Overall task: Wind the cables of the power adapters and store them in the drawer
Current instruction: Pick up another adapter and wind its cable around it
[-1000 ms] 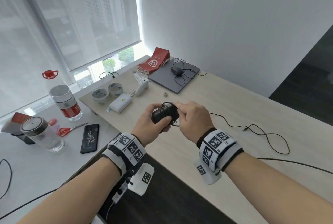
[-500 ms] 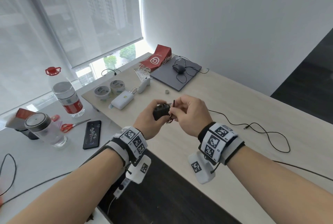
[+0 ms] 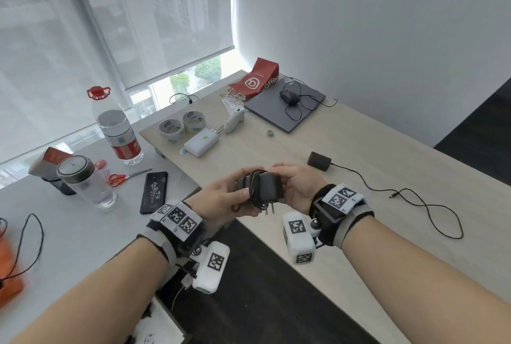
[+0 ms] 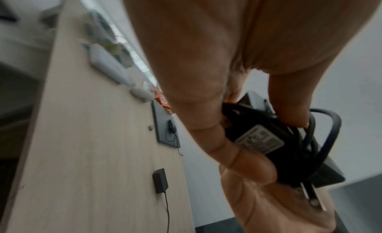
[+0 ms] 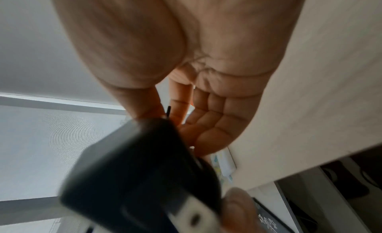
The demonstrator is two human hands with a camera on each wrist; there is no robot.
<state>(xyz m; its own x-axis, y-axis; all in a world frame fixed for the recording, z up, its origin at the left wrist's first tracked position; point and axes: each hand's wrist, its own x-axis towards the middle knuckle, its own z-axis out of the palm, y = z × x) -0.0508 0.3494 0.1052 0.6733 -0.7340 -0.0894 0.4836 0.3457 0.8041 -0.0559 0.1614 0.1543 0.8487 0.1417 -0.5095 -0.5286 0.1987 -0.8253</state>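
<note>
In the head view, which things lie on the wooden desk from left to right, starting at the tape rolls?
Two grey tape rolls → white rectangular power bank → small grey metal ring → black computer mouse → black power adapter lying on the desk.

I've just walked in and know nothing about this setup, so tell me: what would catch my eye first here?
Both hands meet over the near edge of the wooden desk: the left hand and right hand grip a black power adapter with its cable wound round it, plug prongs pointing down. Just beyond on the desk lies a second adapter, its cable trailing loose to the right.
</note>
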